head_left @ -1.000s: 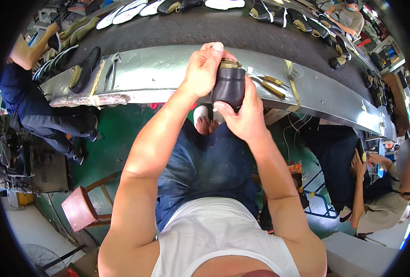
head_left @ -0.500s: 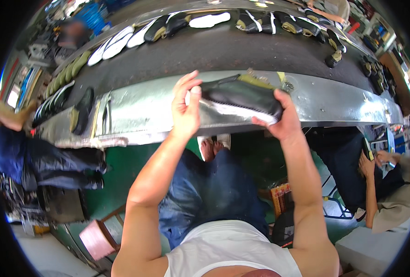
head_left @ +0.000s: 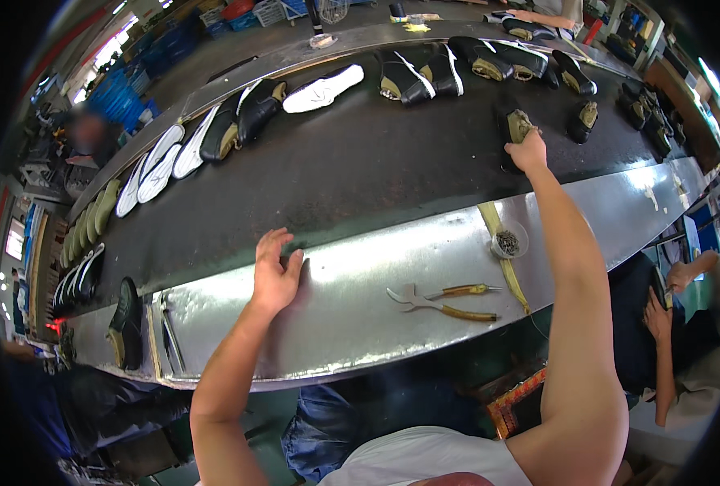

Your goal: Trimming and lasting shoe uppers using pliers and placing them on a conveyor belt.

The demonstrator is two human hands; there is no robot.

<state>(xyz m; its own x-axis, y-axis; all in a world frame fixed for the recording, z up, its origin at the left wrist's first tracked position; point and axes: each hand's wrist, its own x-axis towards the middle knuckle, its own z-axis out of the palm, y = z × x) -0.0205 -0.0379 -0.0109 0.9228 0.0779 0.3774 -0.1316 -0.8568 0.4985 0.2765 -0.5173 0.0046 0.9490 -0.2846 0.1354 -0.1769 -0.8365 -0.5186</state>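
Observation:
Stretched out to the far right, my right hand (head_left: 528,151) grips a black shoe (head_left: 511,121) with an olive-coloured inside, over the dark worktop. The hand hides part of the shoe. My left hand (head_left: 275,274) is empty, fingers apart, above the inner edge of the shiny metal ledge (head_left: 344,283). Between my arms, lasting pincers (head_left: 415,300) and a pointed tool with a yellowish handle (head_left: 465,290) lie on the ledge. Close to my right forearm stands a clear cup of small metal tacks (head_left: 507,241), beside a yellow-green strip (head_left: 515,283).
Black and white shoes (head_left: 408,78) line the far side of the dark worktop (head_left: 360,162). One black shoe (head_left: 123,324) and a long metal tool (head_left: 170,336) lie at the ledge's left end. Co-workers sit at right (head_left: 660,316) and far right (head_left: 538,18).
The black shoe, held in both hands over the ledge before, has gone right and away in my right hand. My left hand has let go and moved left. The pincers now show.

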